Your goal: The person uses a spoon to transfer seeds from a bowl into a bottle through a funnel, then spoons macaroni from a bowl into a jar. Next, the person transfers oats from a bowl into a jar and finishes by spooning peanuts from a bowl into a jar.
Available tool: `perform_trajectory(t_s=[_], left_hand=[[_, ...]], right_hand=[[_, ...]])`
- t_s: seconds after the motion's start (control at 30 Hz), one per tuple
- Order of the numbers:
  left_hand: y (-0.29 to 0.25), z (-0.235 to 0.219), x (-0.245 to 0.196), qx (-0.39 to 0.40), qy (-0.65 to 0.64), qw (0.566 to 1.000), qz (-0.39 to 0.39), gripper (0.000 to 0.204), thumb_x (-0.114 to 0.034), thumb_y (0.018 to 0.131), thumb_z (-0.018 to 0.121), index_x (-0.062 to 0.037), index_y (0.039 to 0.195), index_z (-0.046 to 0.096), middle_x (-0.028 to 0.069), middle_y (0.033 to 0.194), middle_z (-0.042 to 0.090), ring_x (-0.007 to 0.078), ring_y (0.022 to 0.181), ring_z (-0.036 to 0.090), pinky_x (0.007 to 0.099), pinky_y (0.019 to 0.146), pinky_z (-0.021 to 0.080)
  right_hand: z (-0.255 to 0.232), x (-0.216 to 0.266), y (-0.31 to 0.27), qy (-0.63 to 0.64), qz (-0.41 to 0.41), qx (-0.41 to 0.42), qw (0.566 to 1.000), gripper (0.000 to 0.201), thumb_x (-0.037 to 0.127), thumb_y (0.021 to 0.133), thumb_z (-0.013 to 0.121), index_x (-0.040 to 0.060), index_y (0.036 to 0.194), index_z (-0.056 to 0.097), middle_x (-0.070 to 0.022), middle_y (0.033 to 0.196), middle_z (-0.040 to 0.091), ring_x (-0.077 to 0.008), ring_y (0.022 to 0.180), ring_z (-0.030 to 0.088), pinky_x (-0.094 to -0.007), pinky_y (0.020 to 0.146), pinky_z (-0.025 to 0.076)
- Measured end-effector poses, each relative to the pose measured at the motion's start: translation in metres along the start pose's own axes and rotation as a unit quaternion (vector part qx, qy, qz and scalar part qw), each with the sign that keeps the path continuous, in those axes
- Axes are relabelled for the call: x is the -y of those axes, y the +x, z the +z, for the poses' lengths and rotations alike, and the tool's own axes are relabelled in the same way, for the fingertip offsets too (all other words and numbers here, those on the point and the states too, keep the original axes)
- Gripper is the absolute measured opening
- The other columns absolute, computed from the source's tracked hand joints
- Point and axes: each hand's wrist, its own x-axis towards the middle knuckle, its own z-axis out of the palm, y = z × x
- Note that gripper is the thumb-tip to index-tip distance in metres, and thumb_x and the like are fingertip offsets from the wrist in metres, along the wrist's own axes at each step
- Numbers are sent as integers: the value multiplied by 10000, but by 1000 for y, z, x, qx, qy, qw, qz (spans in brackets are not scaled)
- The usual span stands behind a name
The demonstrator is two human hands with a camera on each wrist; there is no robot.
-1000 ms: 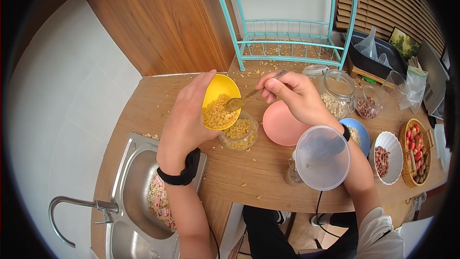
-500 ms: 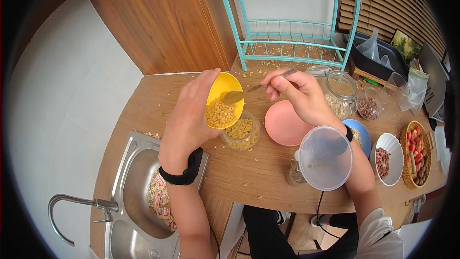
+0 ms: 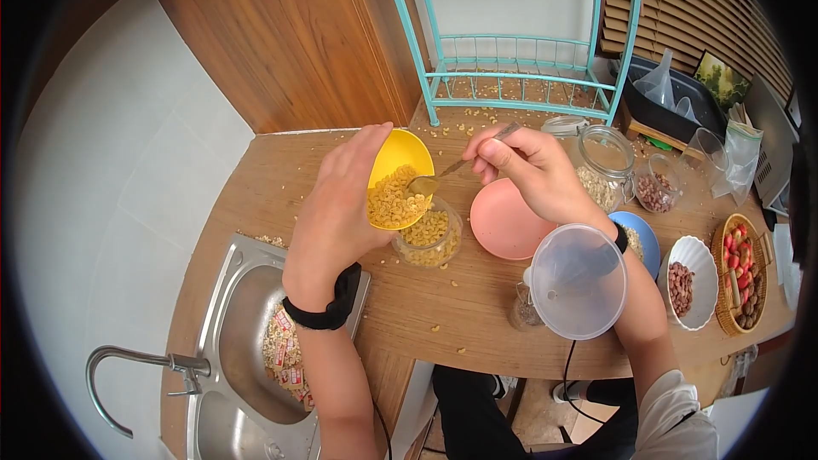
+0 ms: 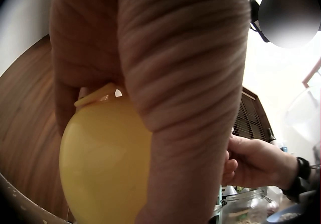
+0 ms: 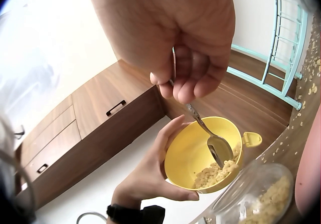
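Observation:
My left hand [image 3: 334,196] grips a yellow bowl [image 3: 400,150] by its side, tilted toward the right over a glass jar [image 3: 439,254] that holds pasta. Small pasta pieces [image 3: 390,198] lie in the bowl's lower part. A metal spoon [image 3: 423,185] is pinched between the thumb and fingers of my right hand [image 3: 541,175]; its tip touches the pasta near the bowl's rim. In the right wrist view the spoon [image 5: 219,148] reaches into the bowl [image 5: 183,156], above the jar [image 5: 271,204]. The left wrist view shows the bowl's outside [image 4: 103,159] against my left palm.
A pink plate [image 3: 511,220] lies right of the jar. A clear funnel [image 3: 578,281] stands beneath my right forearm. Further right are a blue plate [image 3: 649,247], a white bowl [image 3: 703,268] and a basket [image 3: 740,315]. The sink [image 3: 256,324] is at left, a turquoise rack [image 3: 511,104] behind.
The yellow bowl has shifted slightly right in the view since the earliest frame. The spoon rose toward the bowl's middle, then came down to the pasta near the rim.

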Motion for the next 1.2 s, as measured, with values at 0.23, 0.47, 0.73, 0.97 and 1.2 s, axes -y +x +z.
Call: perform_trajectory(t_s=[0.23,0.47,0.73,0.97,1.2], left_hand=[[-1,0,0,0,1,1000,-6,992,-18,581,854,-152,1463,420,115,1456,486,344,1329,466,409,1074,451],[1,-1,-4,2,3,1000,3,981,-28,593,855,-151,1463,420,114,1454,488,338,1326,469,409,1072,453],[0,-1,-2,1,3,1000,-5,988,-23,586,858,-144,1463,418,116,1451,490,346,1322,470,411,1071,453],[-1,0,0,-8,11,1000,0,988,-9,573,857,-135,1452,424,117,1448,491,350,1321,469,409,1074,450],[-2,0,2,-10,22,1000,-3,984,-12,576,855,-135,1451,424,114,1452,487,340,1323,469,405,1070,453]], right_hand=[[-1,3,0,22,9,4,1000,236,125,1032,539,-26,884,644,-113,1067,683,-133,821,616,-275,765,526],[2,-4,2,-1,-40,-17,999,255,199,1036,542,-2,1043,700,-21,942,690,-87,796,602,-258,759,510],[3,-2,0,-4,-4,-3,1000,271,226,1032,556,0,1034,706,-33,939,700,-100,764,616,-269,734,513],[2,-2,0,-5,-5,0,1000,273,238,1034,553,12,1026,706,-24,915,688,-96,765,612,-265,732,507],[3,-4,-1,21,-14,-10,1000,269,234,1037,547,18,1029,707,-17,927,682,-92,769,601,-262,746,505]])
